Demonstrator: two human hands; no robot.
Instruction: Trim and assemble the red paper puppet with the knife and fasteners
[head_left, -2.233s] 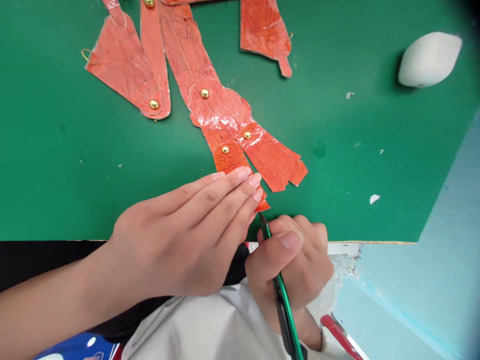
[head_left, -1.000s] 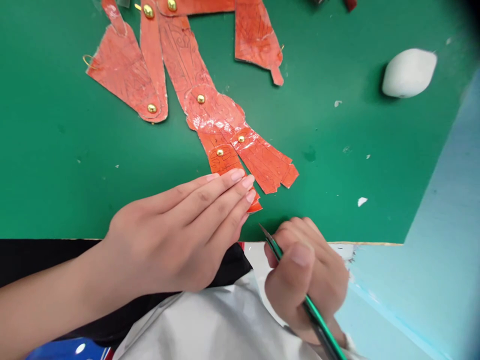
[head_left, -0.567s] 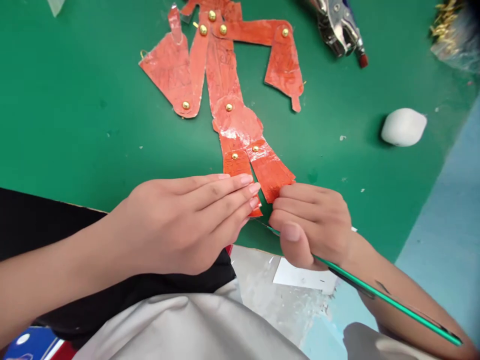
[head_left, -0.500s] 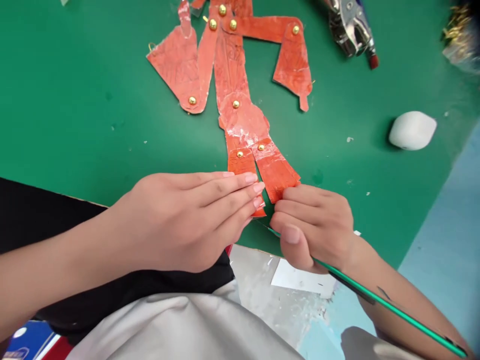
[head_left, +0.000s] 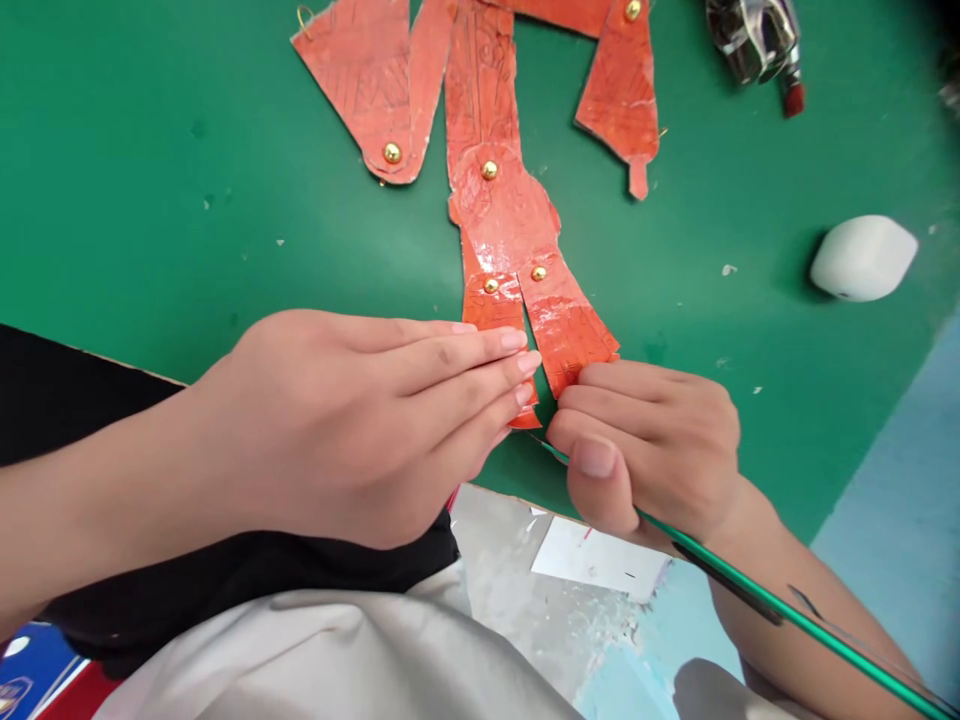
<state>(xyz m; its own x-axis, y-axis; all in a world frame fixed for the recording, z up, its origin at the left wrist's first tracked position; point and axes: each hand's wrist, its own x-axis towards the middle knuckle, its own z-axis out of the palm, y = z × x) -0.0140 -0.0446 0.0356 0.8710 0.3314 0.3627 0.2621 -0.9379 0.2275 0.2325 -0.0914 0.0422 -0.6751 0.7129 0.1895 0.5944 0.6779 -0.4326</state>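
A red jointed paper puppet (head_left: 499, 225) with gold brass fasteners lies on the green table. My left hand (head_left: 352, 420) rests flat over its left lower leg (head_left: 495, 305), fingers stretched out side by side, covering most of that piece. At the end of the right lower leg (head_left: 568, 320), my right hand (head_left: 652, 440) has its curled fingers against the edge. A thin green stick (head_left: 795, 615) with a dark section is gripped in that hand. It slants back along the forearm, and its narrow front end shows beneath the fingers.
A white rounded lump (head_left: 864, 258) sits at the right on the green tabletop (head_left: 150, 200). Metal pliers-like tools (head_left: 754, 40) and a red-tipped piece (head_left: 793, 98) lie at the top right. Beyond the table's near edge, a white paper (head_left: 600, 555) lies on the floor.
The view has shifted, so the puppet's upper body is now cut off at the top and things at the right sit farther right. Both hands keep their places on the legs.
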